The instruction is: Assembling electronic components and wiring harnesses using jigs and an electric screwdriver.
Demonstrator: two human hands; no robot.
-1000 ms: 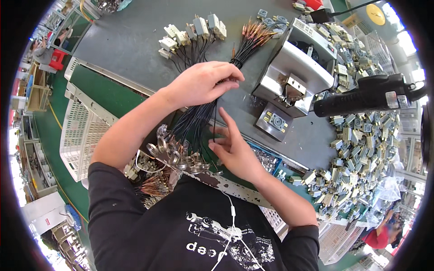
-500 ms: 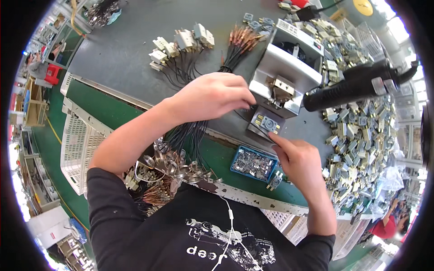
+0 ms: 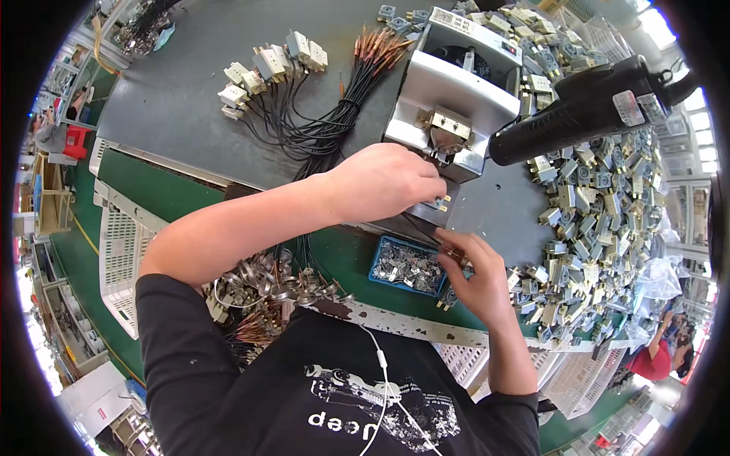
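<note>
The black wire [image 3: 418, 226] is stretched between the two hands, just short of the bench's near edge. Around them a workshop is seen, its green floor [image 3: 85, 220] crossed by a yellow line, with a red stool [image 3: 76, 142] set far to the left of the fingers. Beneath and beyond the fingers, a dark grey workbench [image 3: 190, 99] is spread, its surface scuffed and specked. To the right of the fingers it is covered by a heap of grey and cream plug parts [image 3: 601, 220]. Just beyond the left fingers a silver machine [image 3: 456, 95] is placed, flanked on the right by a black power tool [image 3: 566, 114]. To their left a bundle of black leads [image 3: 323, 125] is fanned out. The left hand [image 3: 388, 182] is curled; what is grasped by its hidden fingertips cannot be told. By the right hand [image 3: 475, 277] the wire is pinched between thumb and forefinger. Beside these fingers a blue tray [image 3: 372, 267] of small metal pieces is kept. Under the left fingertips a single plug part [image 3: 436, 204] is partly covered.
</note>
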